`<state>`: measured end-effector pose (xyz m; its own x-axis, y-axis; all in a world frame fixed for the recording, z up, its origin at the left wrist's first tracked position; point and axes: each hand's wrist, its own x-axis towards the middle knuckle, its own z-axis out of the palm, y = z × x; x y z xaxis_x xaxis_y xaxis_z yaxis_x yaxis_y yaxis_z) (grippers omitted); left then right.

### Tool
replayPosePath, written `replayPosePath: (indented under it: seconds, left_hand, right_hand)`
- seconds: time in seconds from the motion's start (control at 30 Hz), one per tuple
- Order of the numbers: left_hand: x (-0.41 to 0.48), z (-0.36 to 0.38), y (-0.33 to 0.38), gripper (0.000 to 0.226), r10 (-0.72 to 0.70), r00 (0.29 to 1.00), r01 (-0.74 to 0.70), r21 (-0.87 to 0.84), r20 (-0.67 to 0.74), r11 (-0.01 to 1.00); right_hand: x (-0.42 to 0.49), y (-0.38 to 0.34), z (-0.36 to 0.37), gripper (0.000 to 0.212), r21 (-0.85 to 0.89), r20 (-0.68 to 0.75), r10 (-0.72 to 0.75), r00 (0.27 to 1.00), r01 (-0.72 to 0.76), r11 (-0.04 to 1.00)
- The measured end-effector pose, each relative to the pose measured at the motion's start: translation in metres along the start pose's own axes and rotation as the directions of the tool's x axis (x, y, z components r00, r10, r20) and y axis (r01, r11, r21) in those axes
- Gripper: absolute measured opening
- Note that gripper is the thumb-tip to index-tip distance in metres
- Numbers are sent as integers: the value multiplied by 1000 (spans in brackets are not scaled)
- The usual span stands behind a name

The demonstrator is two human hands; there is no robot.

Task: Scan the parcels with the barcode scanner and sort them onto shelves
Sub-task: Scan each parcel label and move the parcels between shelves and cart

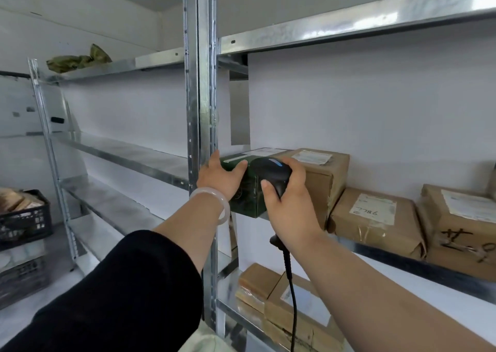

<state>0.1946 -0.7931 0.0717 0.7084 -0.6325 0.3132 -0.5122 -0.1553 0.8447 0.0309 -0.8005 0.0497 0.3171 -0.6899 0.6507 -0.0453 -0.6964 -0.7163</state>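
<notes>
While the left hand (pixel 220 176) lies flat with straight fingers on the dark green parcel (pixel 248 204), right hand (pixel 290 204) wrapped round the black barcode scanner (pixel 271 170) up against it, parcel at the left end of the shelf (pixel 375 255), snug beside a brown cardboard box (pixel 322 177)

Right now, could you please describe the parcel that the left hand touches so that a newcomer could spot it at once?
Find the central steel upright of the racking, then look in the bay to its right along the middle shelf. The dark green parcel nearest that upright, touched by the left hand, is the one. Its neighbours are all brown cardboard parcels.
</notes>
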Motion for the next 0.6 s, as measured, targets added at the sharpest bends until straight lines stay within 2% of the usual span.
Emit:
replayPosePath:
  seconds: [0.1, 0.17, 0.33, 0.4, 0.43, 0.5, 0.53, 0.6]
  left_hand:
    - [4, 1, -5, 74, 16, 999, -11, -104, 45, 994]
    - [2, 0, -8, 68, 25, 1000, -22, -144, 20, 989]
    - [2, -5, -12, 51, -58, 998, 47, -275, -30, 960]
    - [6, -9, -14, 57, -97, 994, 75, -309, -56, 948]
    - [7, -11, -15, 67, -123, 992, 103, -313, -43, 944]
    - [6, -15, -16, 93, -184, 982, 187, -310, 39, 932]
    - [7, -15, -20, 99, -200, 976, 218, -317, 88, 923]
    - [4, -14, -29, 89, -197, 970, 236, -378, 140, 895]
  right_hand:
    - [7, -1, 8, 49, 3, -6, 16, 1000, -16, 1000]
    - [8, -1, 13, 49, 4, -17, 17, 1000, -17, 1000]
    - [3, -1, 19, 48, 8, -76, -3, 997, 4, 1000]
    - [1, 0, 18, 49, 20, -103, -3, 995, 5, 1000]
    - [0, 0, 17, 49, 26, -113, -4, 994, 7, 1000]
    - [-3, 2, 16, 49, 25, -112, -17, 994, 20, 999]
    - [-5, 3, 14, 48, 25, -100, -22, 995, 24, 999]
    - [-9, 5, 12, 47, 26, -77, -29, 997, 31, 999]
